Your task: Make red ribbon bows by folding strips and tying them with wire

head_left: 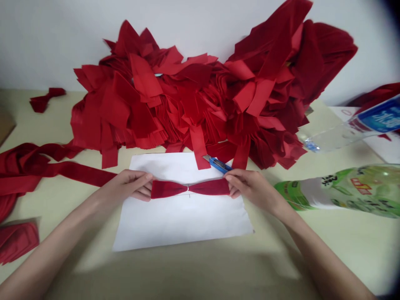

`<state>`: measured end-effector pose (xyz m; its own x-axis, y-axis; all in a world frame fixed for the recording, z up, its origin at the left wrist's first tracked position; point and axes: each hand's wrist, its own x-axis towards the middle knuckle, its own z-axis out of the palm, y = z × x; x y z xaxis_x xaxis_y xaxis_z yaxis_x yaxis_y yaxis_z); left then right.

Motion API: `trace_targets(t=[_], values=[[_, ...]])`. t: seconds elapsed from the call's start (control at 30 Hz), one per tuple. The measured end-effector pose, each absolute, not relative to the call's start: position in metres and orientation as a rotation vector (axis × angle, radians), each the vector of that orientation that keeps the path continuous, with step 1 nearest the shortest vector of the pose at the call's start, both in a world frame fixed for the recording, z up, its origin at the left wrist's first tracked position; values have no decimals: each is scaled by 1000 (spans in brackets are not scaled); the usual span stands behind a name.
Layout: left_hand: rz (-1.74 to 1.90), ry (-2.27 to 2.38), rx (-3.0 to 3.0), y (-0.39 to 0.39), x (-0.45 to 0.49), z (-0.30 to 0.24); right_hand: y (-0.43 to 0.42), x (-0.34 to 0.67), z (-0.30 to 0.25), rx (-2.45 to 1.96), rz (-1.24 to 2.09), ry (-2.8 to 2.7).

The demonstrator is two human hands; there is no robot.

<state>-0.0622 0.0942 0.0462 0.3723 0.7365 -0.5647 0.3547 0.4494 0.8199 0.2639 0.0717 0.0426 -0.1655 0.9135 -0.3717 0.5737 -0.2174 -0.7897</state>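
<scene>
At worktop point(353, 258) centre, on white paper point(181, 225), our left hand point(128, 185) and right hand point(250, 187) pinch the ends of a red velvet bow point(168, 189); slack grip could slip its centre tie, and the blue utility knife point(218, 165) just above risks a nick.

Utility knife point(218, 165), ribbon heap point(187, 96), green bottle point(340, 191) (lying down)

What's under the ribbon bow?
A white paper sheet lies under the red ribbon bow, with a thin drawn mark showing just below its pinched centre. The paper right beneath it is covered.
</scene>
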Motion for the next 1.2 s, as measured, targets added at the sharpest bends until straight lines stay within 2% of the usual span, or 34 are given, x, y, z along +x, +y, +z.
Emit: trace_targets(t=[0.57,1.07,1.2], values=[[248,1499,1307,84,-60,43,64,255,40,-1897,898,-2012],[213,1551,1429,83,-58,44,64,252,37,-1925,801,-2090],[291,1613,1621,85,-62,51,61,248,43,-1821,575,-2111]])
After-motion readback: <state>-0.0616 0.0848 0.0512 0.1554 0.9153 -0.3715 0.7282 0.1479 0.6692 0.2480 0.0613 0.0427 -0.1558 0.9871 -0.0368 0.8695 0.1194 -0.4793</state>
